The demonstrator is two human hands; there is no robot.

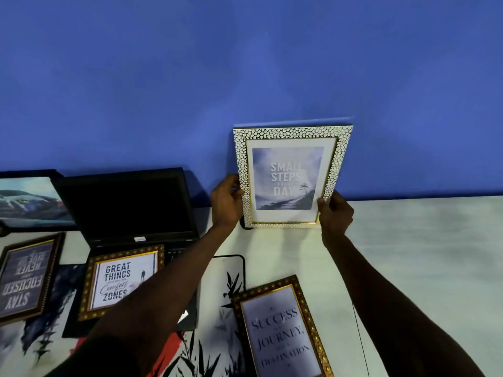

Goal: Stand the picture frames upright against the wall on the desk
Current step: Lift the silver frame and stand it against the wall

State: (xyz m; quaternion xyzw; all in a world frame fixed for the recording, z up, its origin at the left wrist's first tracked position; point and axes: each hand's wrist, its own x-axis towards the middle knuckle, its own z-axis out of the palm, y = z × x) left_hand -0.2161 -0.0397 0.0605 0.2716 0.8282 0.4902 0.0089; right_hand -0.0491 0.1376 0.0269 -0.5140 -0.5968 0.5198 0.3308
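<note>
A white-and-gold pebbled frame (292, 176) reading "Small steps every day" stands upright at the blue wall (245, 63), its bottom edge on the white desk (422, 254). My left hand (226, 205) grips its left side and my right hand (336, 213) holds its lower right corner. Three more frames lie flat: "Great things" (119, 281) on the laptop keyboard, "Success" (280, 330) at the front, and "Stay focused" (25, 278) at the left, upside down to me.
An open black laptop (128, 205) sits left of the held frame. A car picture (30, 201) leans at the far left wall. A patterned desk mat (217, 308) covers the front left. A thin cable (359, 330) runs down the desk's right part.
</note>
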